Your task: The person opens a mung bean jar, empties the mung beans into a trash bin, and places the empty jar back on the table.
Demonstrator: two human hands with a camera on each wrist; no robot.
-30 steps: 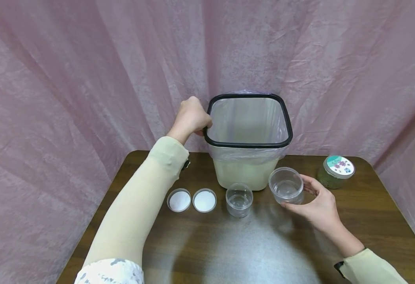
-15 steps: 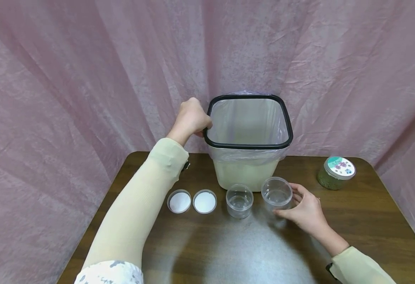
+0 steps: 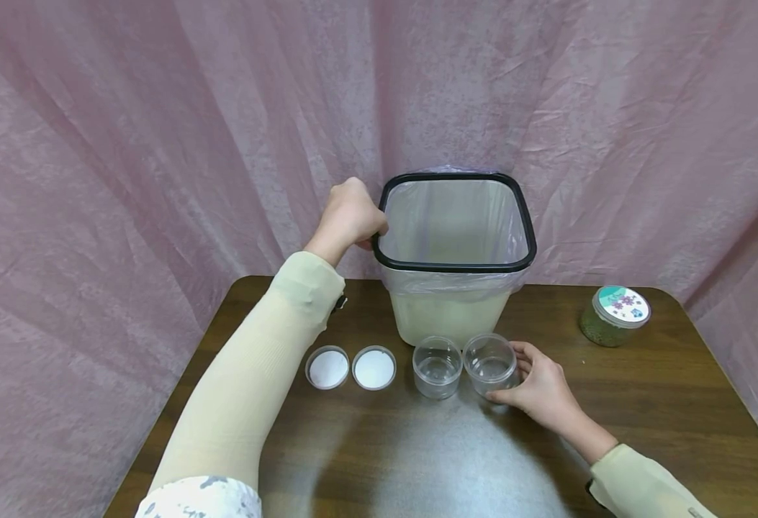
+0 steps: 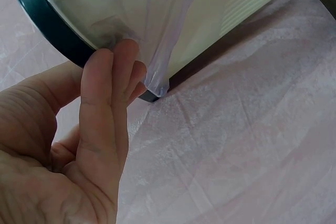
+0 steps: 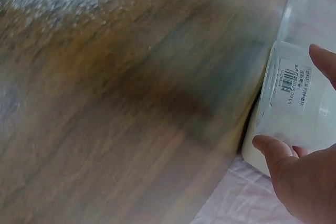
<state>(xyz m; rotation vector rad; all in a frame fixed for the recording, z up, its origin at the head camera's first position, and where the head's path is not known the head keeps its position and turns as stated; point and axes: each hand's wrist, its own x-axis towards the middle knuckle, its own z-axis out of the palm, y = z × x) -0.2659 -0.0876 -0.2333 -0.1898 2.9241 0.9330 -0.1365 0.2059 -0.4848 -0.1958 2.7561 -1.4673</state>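
At the back of the table, a cream trash can (image 3: pixel 450 309) with a black rim and a clear liner bag stands upright. My left hand (image 3: pixel 353 219) grips its left rim; in the left wrist view the fingers (image 4: pixel 97 103) lie against the liner under the dark rim (image 4: pixel 50 30). My right hand (image 3: pixel 540 388) holds a clear plastic jar (image 3: pixel 490 363) between thumb and fingers, low at the table. A printed barcode label (image 5: pixel 291 85) shows on it in the right wrist view. Directly left of it stands a second clear plastic jar (image 3: pixel 437 368), open-topped.
Two round lids (image 3: pixel 328 367) with white inner discs lie side by side left of the jars. A lidded jar (image 3: pixel 614 316) with green contents and a floral label stands at the back right of the wooden table (image 3: pixel 664 403). Pink curtains (image 3: pixel 223 144) hang behind.
My right hand has carried the clear jar left and down, from beside the lidded green jar to right beside the other clear jar. The left hand stays on the trash can rim.
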